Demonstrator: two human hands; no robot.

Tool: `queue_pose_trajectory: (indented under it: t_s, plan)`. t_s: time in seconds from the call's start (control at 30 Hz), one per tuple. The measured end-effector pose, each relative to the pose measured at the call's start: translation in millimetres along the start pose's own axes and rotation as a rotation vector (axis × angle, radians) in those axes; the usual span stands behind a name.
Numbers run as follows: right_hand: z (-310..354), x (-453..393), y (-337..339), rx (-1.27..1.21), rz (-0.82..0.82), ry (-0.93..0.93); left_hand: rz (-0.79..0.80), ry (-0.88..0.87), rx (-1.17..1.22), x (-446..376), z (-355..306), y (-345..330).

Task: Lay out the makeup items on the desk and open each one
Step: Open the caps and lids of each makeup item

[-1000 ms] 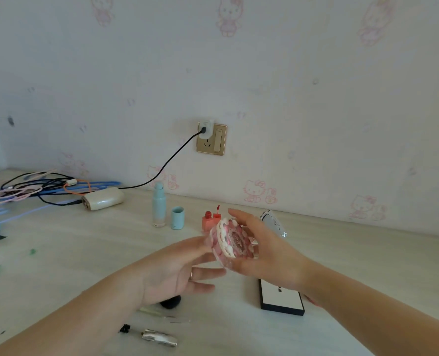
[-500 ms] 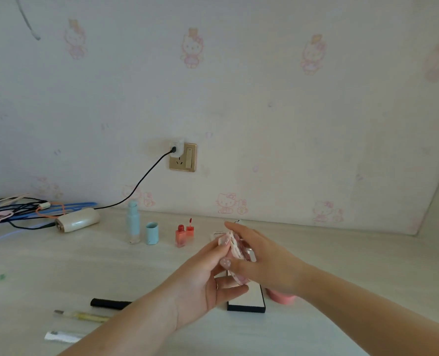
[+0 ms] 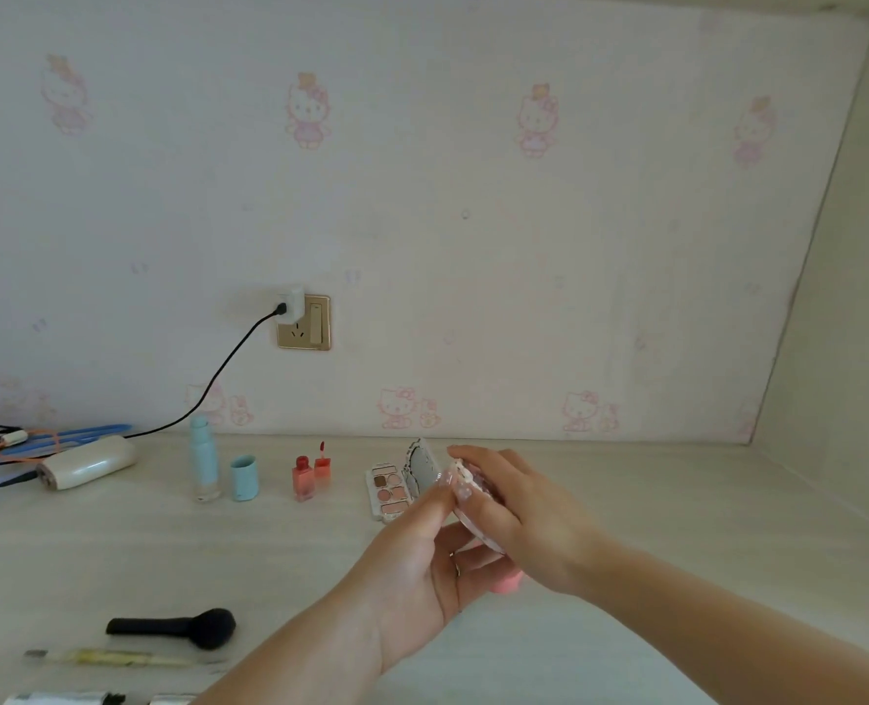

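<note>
A round pink-and-white compact (image 3: 465, 493) is held edge-on above the desk, gripped by my right hand (image 3: 529, 516) from the right while the fingertips of my left hand (image 3: 422, 557) pinch its rim from the left. Whether its lid is parted I cannot tell. Behind it an eyeshadow palette (image 3: 390, 488) lies open with its mirror lid up. Further left stand a red lip gloss bottle (image 3: 303, 476) with its wand cap (image 3: 322, 463) beside it, and a light blue bottle (image 3: 204, 457) next to its blue cap (image 3: 244, 478). A pink object (image 3: 506, 582) shows under my hands.
A black makeup brush (image 3: 178, 627), a clear yellowish pen-like stick (image 3: 112, 657) and silver tubes (image 3: 61, 698) lie at the front left. A white power bank (image 3: 86, 468) and tangled cables (image 3: 5, 442) sit at the back left. A wall socket (image 3: 304, 322) with a charger is above; a side wall closes the right.
The view has tilted up and shifted right, and the black box is no longer visible. The compact turned from face-on to edge-on, and my left fingers closed onto its rim.
</note>
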State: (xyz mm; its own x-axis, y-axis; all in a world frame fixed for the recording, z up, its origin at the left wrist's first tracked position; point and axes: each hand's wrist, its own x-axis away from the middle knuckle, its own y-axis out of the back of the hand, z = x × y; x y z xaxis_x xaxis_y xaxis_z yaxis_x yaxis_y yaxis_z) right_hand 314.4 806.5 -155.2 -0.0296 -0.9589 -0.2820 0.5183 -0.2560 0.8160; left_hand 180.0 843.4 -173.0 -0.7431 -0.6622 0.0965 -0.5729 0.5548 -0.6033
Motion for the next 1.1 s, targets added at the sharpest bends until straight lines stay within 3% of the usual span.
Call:
queue_pose_trajectory:
  t_s: [0.07, 0.4, 0.5, 0.77, 0.97, 1.1]
  plan:
    - [-6, -1, 3, -0.105, -0.035, -0.072, -0.035, 0.025, 0.059, -5, 5, -1]
    - [-56, -15, 33, -1.151, -0.328, -0.538, -0.169, -0.038, 0.203, -34, 17, -8]
    - [-72, -15, 32, -1.327, -0.366, -0.607, -0.201, -0.051, 0.217, -52, 21, -9]
    - [-121, -37, 21, -1.381, -0.422, -0.694, -0.412, -0.027, 0.013, -109, 27, -8]
    - [-145, -67, 6, -1.382, -0.489, -0.759, -0.52, -0.065, -0.46, -163, 35, 6]
    - [-154, -89, -5, -1.361, -0.471, -0.788, -0.555, 0.004, -0.521, -183, 25, 18]
